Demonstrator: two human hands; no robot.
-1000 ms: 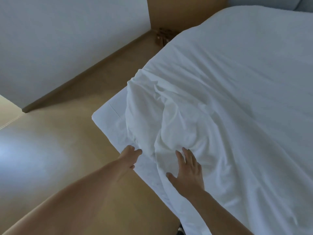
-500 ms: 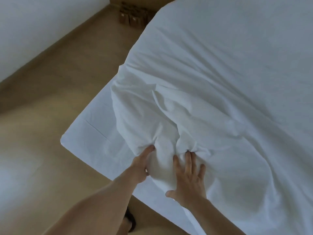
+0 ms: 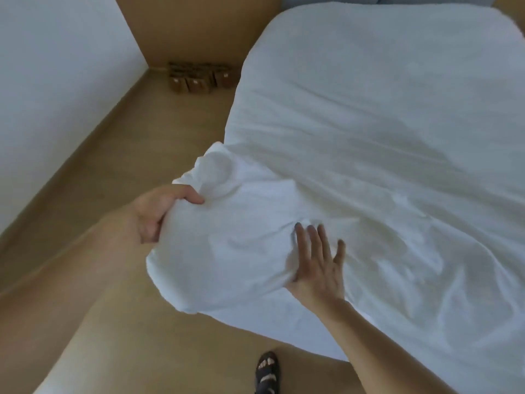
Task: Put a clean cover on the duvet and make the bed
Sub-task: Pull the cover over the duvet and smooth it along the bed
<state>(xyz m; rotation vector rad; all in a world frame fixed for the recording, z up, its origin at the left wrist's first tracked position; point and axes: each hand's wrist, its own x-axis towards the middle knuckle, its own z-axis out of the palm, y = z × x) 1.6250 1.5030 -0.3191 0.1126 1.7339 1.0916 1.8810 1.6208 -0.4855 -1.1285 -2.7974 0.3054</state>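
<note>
While my thumb [image 3: 191, 195] hooks over the top and the rest of that hand's fingers curl underneath, my left hand [image 3: 159, 214] grips the bunched corner [image 3: 216, 240] of the white duvet [image 3: 369, 166], holding that corner out over the floor [image 3: 119, 172]. My right hand [image 3: 318, 268] lies on the duvet just beside the gripped corner, its fingers [image 3: 312, 243] straight and spread, pressing flat into the cloth and holding nothing. From both hands the duvet runs away from me in long wrinkles, spread wide to its rounded far end. Along the duvet's left edge lies bare wooden floor. Near the duvet's far left side, small brown baskets [image 3: 199, 79] stand on the floor against a wood panel [image 3: 199, 29]. A white wall [image 3: 56, 81] stands well apart from the duvet's left edge. Just beside its near edge, my foot in a dark strappy sandal [image 3: 267, 371] rests on the floor.
</note>
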